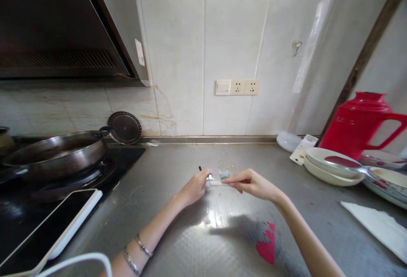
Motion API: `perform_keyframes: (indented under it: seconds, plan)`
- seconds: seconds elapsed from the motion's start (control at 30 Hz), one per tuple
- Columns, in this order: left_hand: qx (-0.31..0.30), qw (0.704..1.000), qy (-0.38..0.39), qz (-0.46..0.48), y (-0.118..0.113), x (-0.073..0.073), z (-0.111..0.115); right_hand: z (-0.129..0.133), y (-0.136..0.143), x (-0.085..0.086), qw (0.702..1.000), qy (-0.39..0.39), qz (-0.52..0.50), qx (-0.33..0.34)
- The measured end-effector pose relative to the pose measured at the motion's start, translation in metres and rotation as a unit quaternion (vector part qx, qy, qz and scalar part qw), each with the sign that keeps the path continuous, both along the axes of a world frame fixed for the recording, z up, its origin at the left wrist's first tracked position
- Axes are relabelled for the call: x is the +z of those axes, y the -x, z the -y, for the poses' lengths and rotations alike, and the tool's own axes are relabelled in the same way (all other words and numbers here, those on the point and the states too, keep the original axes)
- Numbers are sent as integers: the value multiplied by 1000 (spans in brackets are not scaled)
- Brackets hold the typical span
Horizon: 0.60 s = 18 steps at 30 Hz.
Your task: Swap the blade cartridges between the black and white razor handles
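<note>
Over the middle of the metal counter, my left hand (197, 187) is closed around a small black and silver tool (200, 168); its black end sticks up past the fingers and a shiny bit shows at the fingertips. Its exact kind is too small to make out. My right hand (252, 184) has its fingers pinched at the right end of a clear plastic strip (218, 183), which spans the gap between both hands. Just beyond the right fingertips lies a small clear packet (224, 174) with a teal-green stripe.
On the left, a steel pan (60, 156) sits on the black stove, with a phone (47, 234) and white cable (79, 258) nearer me. To the right stand a red thermos jug (359, 124), stacked bowls (333, 177) and white paper (378, 226). A red patch (267, 245) marks the counter.
</note>
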<state>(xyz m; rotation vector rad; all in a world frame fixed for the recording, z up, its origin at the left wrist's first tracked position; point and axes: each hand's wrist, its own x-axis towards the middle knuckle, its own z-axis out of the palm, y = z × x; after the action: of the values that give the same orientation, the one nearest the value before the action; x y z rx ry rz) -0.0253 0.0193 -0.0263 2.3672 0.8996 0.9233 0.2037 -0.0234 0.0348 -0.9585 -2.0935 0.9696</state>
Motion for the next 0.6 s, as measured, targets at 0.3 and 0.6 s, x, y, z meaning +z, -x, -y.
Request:
perform_keyframes:
  seconds: [0.3, 0.6]
  plan:
    - [-12, 999, -27, -18, 0, 0, -2, 1, 3, -1, 1000, -7, 21, 0]
    - [3, 1000, 18, 5, -1, 1, 0, 6, 3, 3, 996, -73, 54, -13]
